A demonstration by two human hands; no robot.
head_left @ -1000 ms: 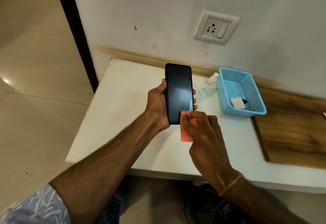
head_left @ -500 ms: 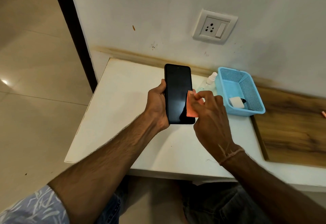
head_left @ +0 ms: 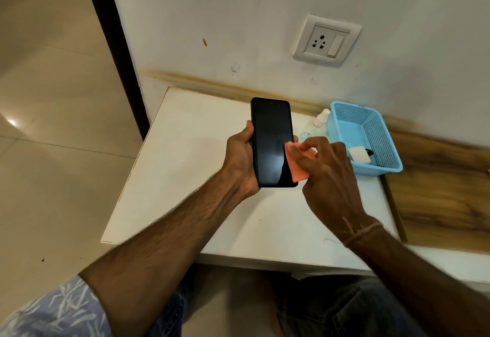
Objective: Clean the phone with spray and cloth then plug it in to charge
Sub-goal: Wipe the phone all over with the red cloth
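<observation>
- Standing long axis upright, the phone (head_left: 270, 140) sits in the grip of the left hand (head_left: 240, 163).
- Right hand (head_left: 327, 177) pinches the cloth (head_left: 298, 171) against the screen's lower-right, placed to wipe upward.

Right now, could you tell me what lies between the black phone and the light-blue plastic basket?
In the head view: the right hand, pinching an orange cloth against the black phone, and behind it a small clear spray bottle on the white table.
</observation>
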